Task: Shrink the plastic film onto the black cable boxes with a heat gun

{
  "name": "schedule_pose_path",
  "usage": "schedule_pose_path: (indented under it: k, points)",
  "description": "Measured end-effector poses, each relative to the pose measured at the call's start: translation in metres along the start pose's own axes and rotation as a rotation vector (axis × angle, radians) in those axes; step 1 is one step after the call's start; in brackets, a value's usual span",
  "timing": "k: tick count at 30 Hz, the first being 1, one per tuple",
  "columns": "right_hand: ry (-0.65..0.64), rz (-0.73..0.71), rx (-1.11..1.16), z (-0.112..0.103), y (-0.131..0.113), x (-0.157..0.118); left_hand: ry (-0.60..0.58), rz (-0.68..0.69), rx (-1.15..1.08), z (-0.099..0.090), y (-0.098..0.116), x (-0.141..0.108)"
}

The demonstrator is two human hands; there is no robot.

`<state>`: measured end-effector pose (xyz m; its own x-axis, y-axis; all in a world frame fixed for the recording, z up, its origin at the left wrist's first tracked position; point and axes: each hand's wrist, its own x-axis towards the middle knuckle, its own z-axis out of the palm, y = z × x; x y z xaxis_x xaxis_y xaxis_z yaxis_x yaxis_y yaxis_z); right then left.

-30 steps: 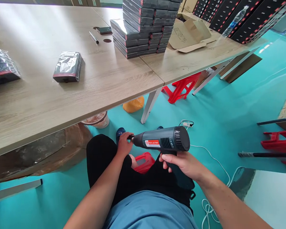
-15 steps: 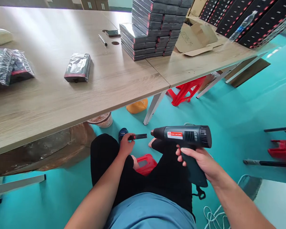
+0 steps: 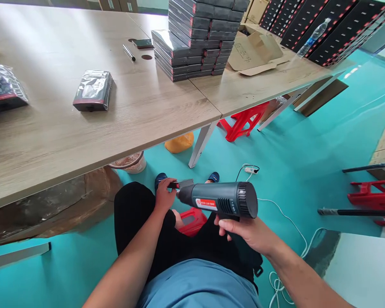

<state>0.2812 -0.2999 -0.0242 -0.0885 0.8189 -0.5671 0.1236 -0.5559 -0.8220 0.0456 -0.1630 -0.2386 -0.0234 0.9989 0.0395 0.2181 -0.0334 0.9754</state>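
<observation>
My right hand (image 3: 244, 231) is wrapped round the grip of a dark heat gun (image 3: 218, 199) with a red and white label. The gun's nozzle points left, close to my left hand (image 3: 165, 194). Pinched in that left hand is a thin black box (image 3: 182, 184) with a red mark, held edge-on above my knees. The gun's body partly hides the box, and I cannot tell whether nozzle and box touch. A film-wrapped black box (image 3: 93, 90) lies on the table (image 3: 128, 102) in front of me.
Stacked wrapped boxes (image 3: 195, 42) stand at the table's middle, beside an opened cardboard carton (image 3: 256, 51). A pen (image 3: 128, 52) and phone (image 3: 143, 43) lie left of them. Below are a bin (image 3: 134, 164), a red stool (image 3: 244, 122), a power strip (image 3: 250, 170) and white cable (image 3: 285, 216).
My right hand has brought the heat gun left, so its nozzle is now near the box. My left hand has moved slightly left, and the view has shifted right.
</observation>
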Motion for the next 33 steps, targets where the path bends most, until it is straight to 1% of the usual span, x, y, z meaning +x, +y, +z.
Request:
schedule_pose_path:
  k: [1,2,4,5,6,9,10,11,14,15,16,17,19,20,21,23,25,26,28,30,31,33]
  points:
    - [-0.007,-0.004,-0.004,-0.002,0.001,-0.001,0.012,-0.007,-0.001,0.000,0.000,0.000]
    - [0.024,-0.011,-0.012,-0.003,0.001,-0.001,0.019,-0.009,-0.004,-0.001,0.000,0.000]
    - [0.138,-0.021,-0.020,-0.003,0.001,-0.002,0.015,0.006,-0.009,0.000,0.000,0.001]
    - [0.174,-0.021,-0.015,-0.001,0.001,-0.002,0.006,0.021,-0.008,0.000,-0.001,0.001]
    - [0.176,-0.018,-0.001,0.001,0.000,-0.002,-0.004,0.038,-0.005,0.000,-0.001,0.002]
    - [0.060,-0.027,0.048,0.008,-0.002,-0.003,-0.010,0.077,0.024,0.001,-0.004,0.003]
    - [0.043,-0.037,0.048,0.009,-0.002,-0.004,-0.004,0.089,0.039,0.001,-0.005,0.003]
    - [0.064,-0.045,0.041,0.009,-0.002,-0.004,0.001,0.103,0.053,0.002,-0.006,0.003]
    - [0.256,-0.003,0.013,0.001,0.000,-0.004,0.003,0.152,0.080,0.001,-0.009,0.002]
    - [0.295,0.027,0.015,-0.002,0.001,-0.004,-0.003,0.165,0.084,0.001,-0.010,0.002]
    - [0.293,0.055,0.026,-0.004,0.002,-0.004,-0.009,0.173,0.087,0.001,-0.011,0.002]
    - [0.249,0.069,0.041,-0.004,0.002,-0.005,-0.013,0.176,0.091,0.001,-0.011,0.002]
    - [0.112,0.042,0.076,0.001,0.002,-0.006,-0.016,0.167,0.102,0.002,-0.011,0.003]
    - [0.067,0.010,0.090,0.004,0.001,-0.005,-0.018,0.159,0.105,0.003,-0.011,0.003]
    - [0.063,-0.023,0.095,0.006,0.001,-0.004,-0.020,0.150,0.104,0.003,-0.010,0.003]
    - [0.170,-0.048,0.086,0.006,0.001,-0.002,-0.024,0.134,0.083,0.003,-0.008,0.003]
    - [0.283,-0.008,0.089,0.000,0.001,-0.002,-0.032,0.113,0.045,0.002,-0.005,0.003]
    - [0.295,0.022,0.104,-0.004,0.002,-0.003,-0.032,0.098,0.023,0.001,-0.004,0.002]
    - [0.222,0.048,0.146,-0.010,0.003,-0.005,-0.023,0.063,-0.015,0.000,-0.002,0.002]
    - [0.160,0.018,0.170,-0.012,0.004,-0.006,-0.010,0.025,-0.041,0.001,0.000,0.002]
    - [0.172,-0.006,0.168,-0.012,0.005,-0.006,-0.006,0.003,-0.051,0.001,0.001,0.002]
    - [0.261,-0.031,0.156,-0.013,0.006,-0.004,-0.011,-0.055,-0.082,0.003,0.003,0.002]
